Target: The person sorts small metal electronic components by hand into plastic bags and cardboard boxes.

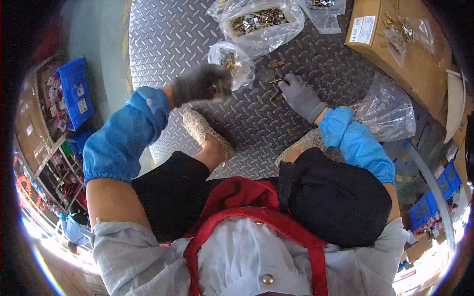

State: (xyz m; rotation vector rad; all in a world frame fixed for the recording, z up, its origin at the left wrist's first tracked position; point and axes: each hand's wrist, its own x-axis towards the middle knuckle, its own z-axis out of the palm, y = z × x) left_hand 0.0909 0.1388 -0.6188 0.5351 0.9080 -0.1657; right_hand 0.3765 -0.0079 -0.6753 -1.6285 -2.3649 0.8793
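Note:
My left hand (203, 85), in a dark grey glove, is beside a small clear plastic bag (243, 63) with brass-coloured metal parts (230, 62) in it. Motion smears its fingers, so what they hold is unclear. My right hand (301, 96), in a lighter grey glove, reaches down to the metal plate floor. Its fingertips are closed at the end of a small brass-coloured metal piece (274, 81). Another flat brass-coloured piece (277, 64) lies just beyond it on the floor.
A larger clear bag (294, 30) full of small metal parts lies at the far middle. At the right stand a cardboard box (364, 16) with bagged parts on top and a crumpled clear bag (387, 111). Blue bins (75, 93) are at the left. My shoes (207, 132) flank the work area.

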